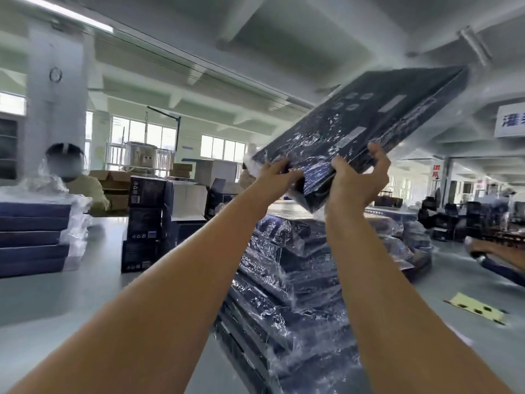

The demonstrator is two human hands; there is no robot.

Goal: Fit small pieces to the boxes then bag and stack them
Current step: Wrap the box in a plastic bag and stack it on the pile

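Hands are both holding one box (369, 115) high, and it is tilting with its far end well above the fingers. The left hand (279, 173) is curling its fingers over the near edge, pinching box and bag (318, 146) together. The right hand (358, 177) is clamping the near corner just beside it, its digits reaching up against the box, though blur is making it hard to tell thumb from fingers. Directly below the fingers a tall stack (298, 265) of bagged boxes is standing, and the held box is hanging clear of it. The box is looking flat, wide and stiff, so it is likely keeping its shape, but gripped by one end it is probably pulling hard on the wrists. The wrinkled bag is likely sliding over the cardboard, so the grip is better taken on hard edges, fingers underneath and thumbs on top.
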